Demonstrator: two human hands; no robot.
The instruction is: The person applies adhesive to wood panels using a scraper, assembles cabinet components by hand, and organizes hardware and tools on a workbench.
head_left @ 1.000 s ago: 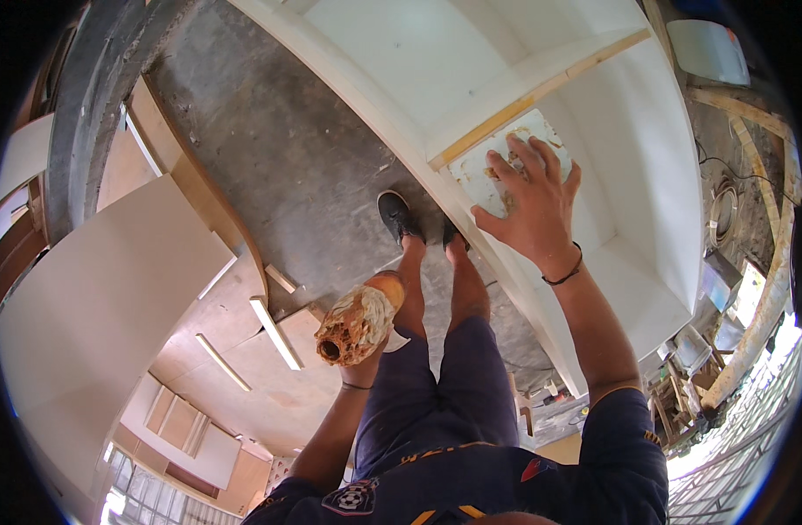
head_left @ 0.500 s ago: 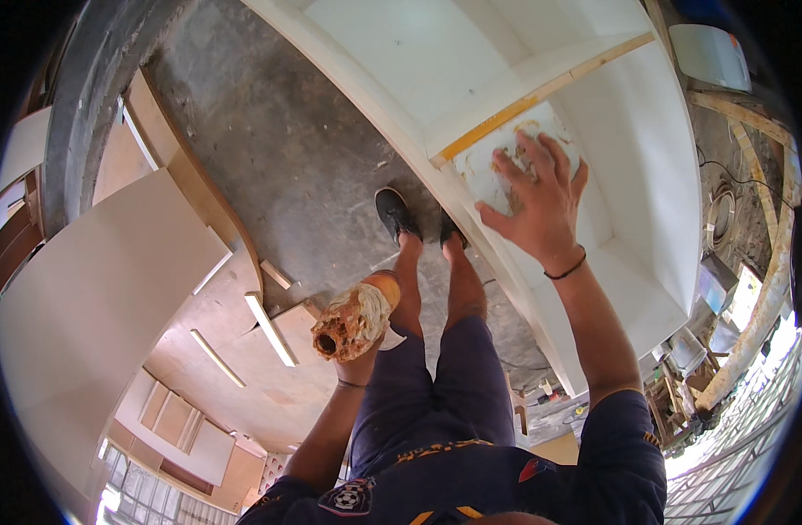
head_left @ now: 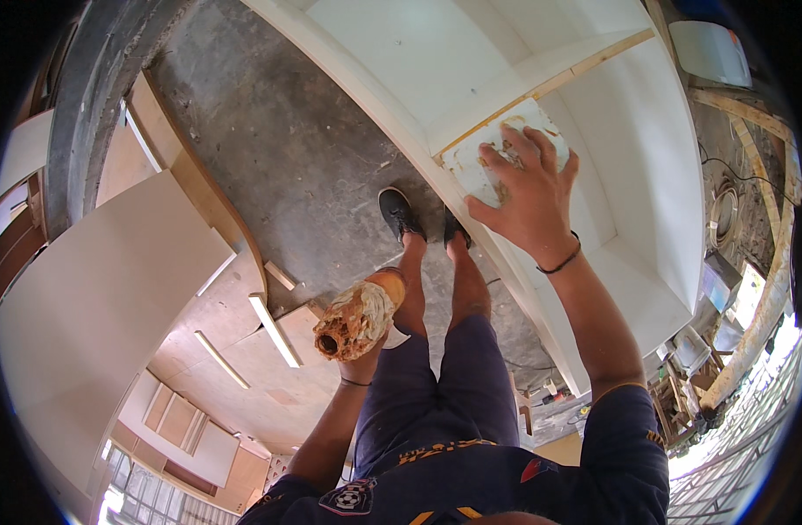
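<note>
My left hand (head_left: 362, 360) is wrapped round an orange-brown bottle (head_left: 353, 319), its mouth end thickly crusted with dried brown and whitish residue. That end tilts toward the lower left. Over the white cabinet box (head_left: 633, 157), my right hand (head_left: 530, 194) has bent, spread fingers on a white flat piece (head_left: 554, 122) smeared with brown. The piece lies against the partition's wooden edge strip (head_left: 593, 66), partly covering its near end. My thumb is at the piece's near side; how the fingers hold it underneath is hidden.
Grey concrete floor (head_left: 269, 131) lies under my feet. To the left are a large pale board (head_left: 112, 271) and loose wood strips (head_left: 274, 331). Timber poles (head_left: 759, 184), a coiled cable (head_left: 724, 214) and a white container (head_left: 710, 54) are at the right.
My right hand has shifted slightly left and down. The smeared white piece has slid over the wooden strip, covering more of its near end. My left hand and the bottle barely moved.
</note>
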